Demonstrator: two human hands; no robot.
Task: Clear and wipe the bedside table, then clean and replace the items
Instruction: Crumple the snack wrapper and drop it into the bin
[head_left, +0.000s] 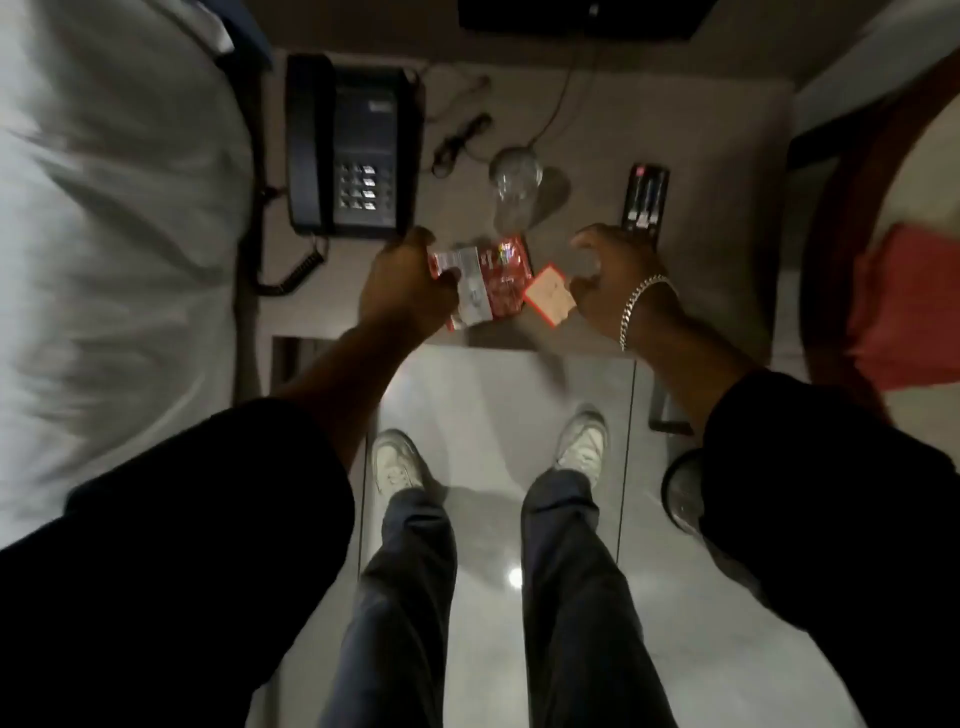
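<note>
Both curled: left hand (400, 285) grips packet (475, 291), right hand (615, 283) seemingly pinches card (548, 293).

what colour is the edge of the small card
Red, around a pale face on the card; head view.

Items counted on the bedside table (717, 156): one telephone (353, 150), one glass (514, 182), one remote control (644, 200), one black cord (462, 140) and one red-edged card (548, 293). Packets (506, 275) number two, as far as the blur allows. Elsewhere: one red cloth (893, 312), one bracelet (636, 306) and two white shoes (397, 462).
</note>
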